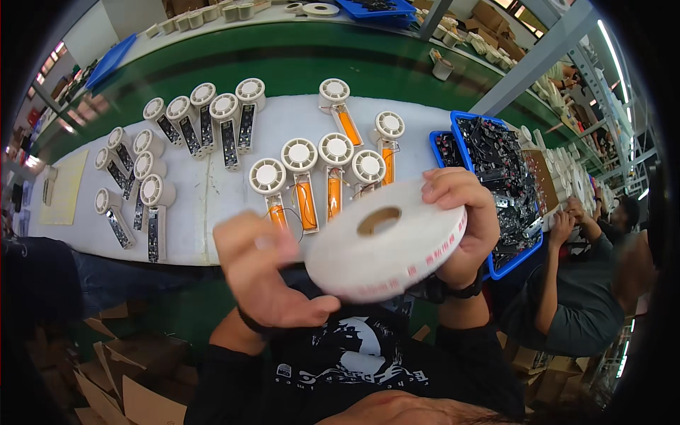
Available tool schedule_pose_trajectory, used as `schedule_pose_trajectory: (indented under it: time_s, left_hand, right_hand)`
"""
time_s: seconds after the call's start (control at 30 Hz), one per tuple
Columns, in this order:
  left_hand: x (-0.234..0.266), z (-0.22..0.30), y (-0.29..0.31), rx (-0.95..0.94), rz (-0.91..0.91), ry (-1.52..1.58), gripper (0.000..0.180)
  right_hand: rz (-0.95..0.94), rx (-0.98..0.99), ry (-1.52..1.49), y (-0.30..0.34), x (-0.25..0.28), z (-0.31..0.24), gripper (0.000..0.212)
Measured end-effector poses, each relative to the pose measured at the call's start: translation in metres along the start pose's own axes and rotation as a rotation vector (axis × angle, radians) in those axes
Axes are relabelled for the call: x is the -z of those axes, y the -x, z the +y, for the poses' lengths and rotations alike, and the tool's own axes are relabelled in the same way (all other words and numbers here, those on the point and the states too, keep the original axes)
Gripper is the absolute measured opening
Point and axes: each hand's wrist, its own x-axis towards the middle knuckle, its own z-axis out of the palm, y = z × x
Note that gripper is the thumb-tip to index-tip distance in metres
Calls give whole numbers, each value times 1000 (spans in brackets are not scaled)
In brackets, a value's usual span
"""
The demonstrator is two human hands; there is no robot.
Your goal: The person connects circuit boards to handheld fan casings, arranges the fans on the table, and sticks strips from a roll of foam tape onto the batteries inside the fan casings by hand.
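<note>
My right hand [473, 223] grips a large white roll of tape [347, 258] by its right rim, holding it tilted above the table's front edge. The roll has a brown cardboard core and red print along its side. At the roll's left edge is my left hand [258, 273], blurred by motion, its thumb spread away from the curled fingers. Just beyond the roll lie several white fan units [299, 154] with round grille heads and orange batteries in their open handles. Farther left, more fan units [225, 106] show black circuit boards in their handles.
Blue trays [513, 269] heaped with dark parts stand at the table's right. A yellow sheet [64, 188] lies at the far left of the white table [212, 219]. A person [581, 283] works at the right. Cardboard boxes [145, 397] sit below, at the lower left.
</note>
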Motion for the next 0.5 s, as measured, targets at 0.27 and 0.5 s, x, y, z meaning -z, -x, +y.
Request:
schedule_pose_trajectory:
  time_s: [0.27, 0.5]
  left_hand:
    - [-9, -15, -25, 147, -516, 403, 78]
    - [-6, -10, -9, 218, -313, 48, 94]
  right_hand:
    - [-133, 94, -101, -34, -23, 10, 27]
    - [28, 86, 190, -43, -44, -3, 23]
